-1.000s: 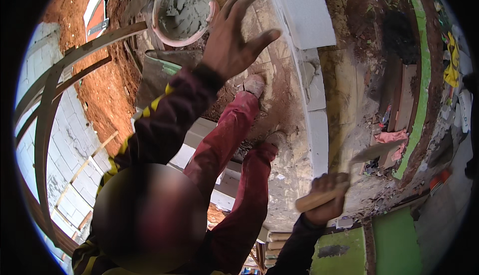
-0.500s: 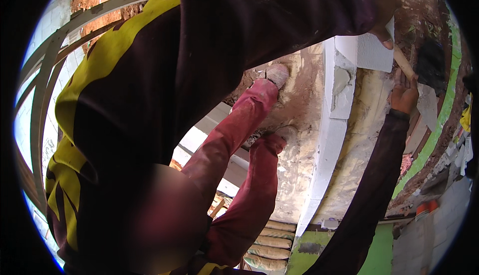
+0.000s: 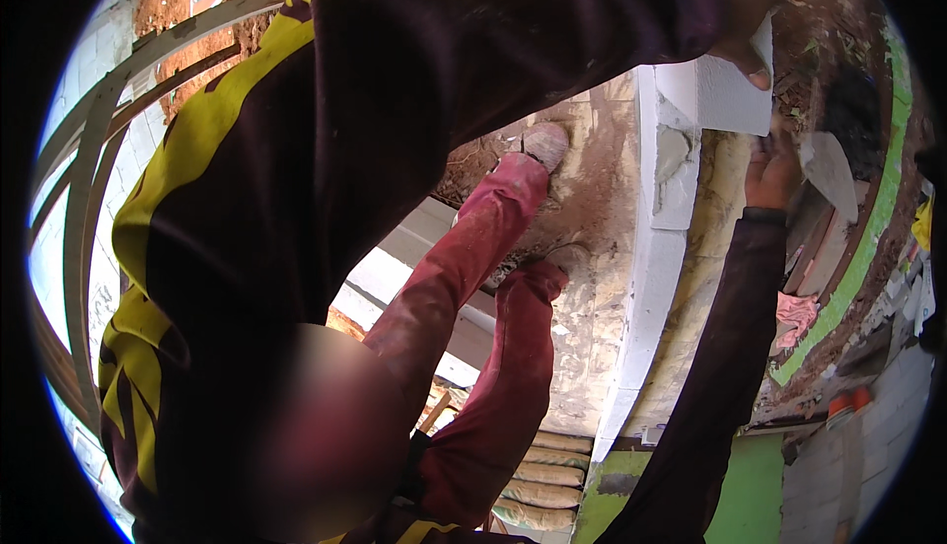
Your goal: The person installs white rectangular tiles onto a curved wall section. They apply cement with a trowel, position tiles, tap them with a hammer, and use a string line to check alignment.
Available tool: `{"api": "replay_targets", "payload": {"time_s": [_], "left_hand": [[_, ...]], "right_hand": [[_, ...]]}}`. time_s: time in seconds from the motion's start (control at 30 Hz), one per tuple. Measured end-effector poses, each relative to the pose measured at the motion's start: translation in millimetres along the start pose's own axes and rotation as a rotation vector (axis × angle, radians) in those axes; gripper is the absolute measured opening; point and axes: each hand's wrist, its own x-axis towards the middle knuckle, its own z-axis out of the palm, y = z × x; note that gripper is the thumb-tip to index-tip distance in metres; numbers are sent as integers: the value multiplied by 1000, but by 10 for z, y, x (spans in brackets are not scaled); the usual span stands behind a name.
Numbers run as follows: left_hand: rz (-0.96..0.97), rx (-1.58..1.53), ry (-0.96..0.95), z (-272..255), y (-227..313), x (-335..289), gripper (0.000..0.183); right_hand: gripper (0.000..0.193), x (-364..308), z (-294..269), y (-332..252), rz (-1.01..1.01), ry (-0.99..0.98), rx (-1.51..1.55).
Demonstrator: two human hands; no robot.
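Observation:
My left hand (image 3: 742,21) spans the end of a white masonry block (image 3: 732,95), thumb bent over the near face and fingers on the far side. The block sits crosswise at the far end of a row of white blocks (image 3: 631,337), where grey mortar (image 3: 673,154) is smeared. Just beside the block's lower corner is my right hand (image 3: 774,174), its fingers partly smeared by motion. It is closed around what looks like a trowel, whose flat grey blade (image 3: 829,174) shows past the hand; the wooden handle is blurred and mostly hidden.
My legs in dusty red trousers (image 3: 473,218) stand left of the block row on dirty ground (image 3: 592,209). Stacked filled bags (image 3: 543,480) lie at the bottom. A green strip (image 3: 848,307), a pink cloth (image 3: 794,317) and rubble border the right side; wooden poles (image 3: 89,189) curve at left.
My right hand has shifted left toward the block, and the grey blade has moved up and left with it. The handle, plain before, is now blurred. My left hand stays on the block.

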Motion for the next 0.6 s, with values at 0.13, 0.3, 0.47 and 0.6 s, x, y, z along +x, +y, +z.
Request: {"api": "replay_targets", "payload": {"time_s": [0.13, 0.3, 0.47, 0.6], "left_hand": [[-11, 44, 4, 19, -8, 9, 92], [-10, -30, -77, -69, -3, 35, 94], [-57, -23, -116, -134, 39, 90, 96], [-106, 26, -154, -98, 49, 65, 96]], "right_hand": [[48, -211, 41, -67, -34, 83, -44], [47, -991, -271, -777, -337, 99, -162], [42, -2178, -270, -1214, -323, -112, -277], [42, -2669, 168, -1205, -303, -75, -219]]}}
